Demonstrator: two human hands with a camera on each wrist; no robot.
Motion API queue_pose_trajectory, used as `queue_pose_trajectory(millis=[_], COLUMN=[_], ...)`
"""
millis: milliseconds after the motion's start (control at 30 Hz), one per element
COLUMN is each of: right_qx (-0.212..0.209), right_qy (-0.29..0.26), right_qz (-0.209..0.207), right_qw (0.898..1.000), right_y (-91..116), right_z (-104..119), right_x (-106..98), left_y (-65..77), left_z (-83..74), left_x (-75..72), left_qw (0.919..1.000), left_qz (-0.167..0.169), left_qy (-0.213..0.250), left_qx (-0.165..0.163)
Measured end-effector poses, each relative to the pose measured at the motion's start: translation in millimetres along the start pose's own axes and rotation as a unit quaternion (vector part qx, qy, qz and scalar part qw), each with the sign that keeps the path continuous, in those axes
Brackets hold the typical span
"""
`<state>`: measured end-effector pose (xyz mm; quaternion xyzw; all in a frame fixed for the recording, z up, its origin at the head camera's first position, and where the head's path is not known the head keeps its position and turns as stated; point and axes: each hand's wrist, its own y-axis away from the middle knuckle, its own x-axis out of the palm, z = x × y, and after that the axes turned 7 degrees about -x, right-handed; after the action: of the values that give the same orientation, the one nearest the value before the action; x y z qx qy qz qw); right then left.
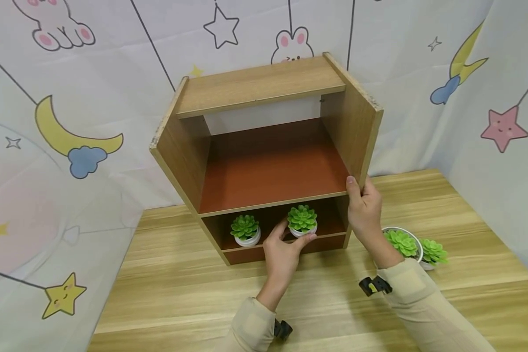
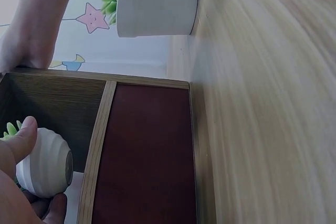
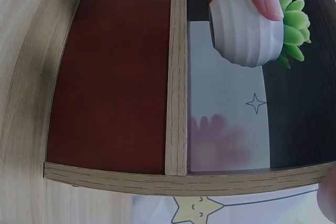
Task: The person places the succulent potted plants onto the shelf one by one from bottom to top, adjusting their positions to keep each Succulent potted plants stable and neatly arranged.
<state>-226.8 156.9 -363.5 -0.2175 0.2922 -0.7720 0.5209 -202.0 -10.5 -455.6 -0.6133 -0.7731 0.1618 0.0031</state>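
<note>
My left hand (image 1: 282,255) pinches a small succulent (image 1: 302,218) by its white ribbed pot (image 2: 48,164), thumb on one side and fingers on the other. The pot is at the front of the lower compartment of a wooden shelf unit (image 1: 264,80), its base showing above the front ledge in the left wrist view. To its left, a second potted succulent (image 1: 245,229) stands in the same compartment. My right hand (image 1: 365,208) grips the front edge of the unit's right side panel (image 1: 356,117), thumb on the inner face and the other fingers outside.
On the table (image 1: 167,293), right of the unit, stand a larger white pot (image 2: 157,6) with green succulents and another small succulent (image 1: 433,252), partly behind my right forearm. The upper compartment has a red-brown floor (image 1: 268,166). A printed cloth (image 1: 127,63) hangs behind and at both sides.
</note>
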Motion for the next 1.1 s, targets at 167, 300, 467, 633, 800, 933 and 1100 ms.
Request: queue_pose_trajectory(millis=[167, 300, 467, 633, 800, 933, 1100], right_qx=[-0.002, 0.001, 0.001, 0.0, 0.0, -0.002, -0.006], right_qy=[0.001, 0.003, 0.004, 0.003, 0.004, 0.005, 0.002], right_qz=[0.0, 0.001, 0.005, 0.006, 0.003, 0.002, 0.005], right_qw=[1.0, 1.0, 1.0, 1.0, 1.0, 1.0, 1.0], right_y=[-0.1, 0.2, 0.2, 0.6, 0.8, 0.6, 0.7], right_z=[-0.1, -0.1, 0.3, -0.2, -0.1, 0.1, 0.5], right_x=[0.4, 0.2, 0.4, 0.4, 0.3, 0.2, 0.4], left_y=[-1.7, -3.2, -4.5, -6.3, -7.5, -8.0, -9.0], left_z=[2.1, 2.9, 2.3, 3.9, 4.8, 4.5, 5.6], left_x=[2.6, 4.8, 6.6, 9.3, 11.0, 11.4, 12.4], left_qw=[0.9999, 0.9999, 1.0, 0.9996, 0.9994, 0.9995, 0.9994], left_qz=[0.0, -0.002, -0.002, -0.001, 0.002, 0.004, 0.005], left_qy=[0.001, 0.0, -0.003, -0.007, -0.01, -0.009, -0.003], left_qx=[0.012, 0.013, -0.002, -0.027, -0.034, -0.032, -0.035])
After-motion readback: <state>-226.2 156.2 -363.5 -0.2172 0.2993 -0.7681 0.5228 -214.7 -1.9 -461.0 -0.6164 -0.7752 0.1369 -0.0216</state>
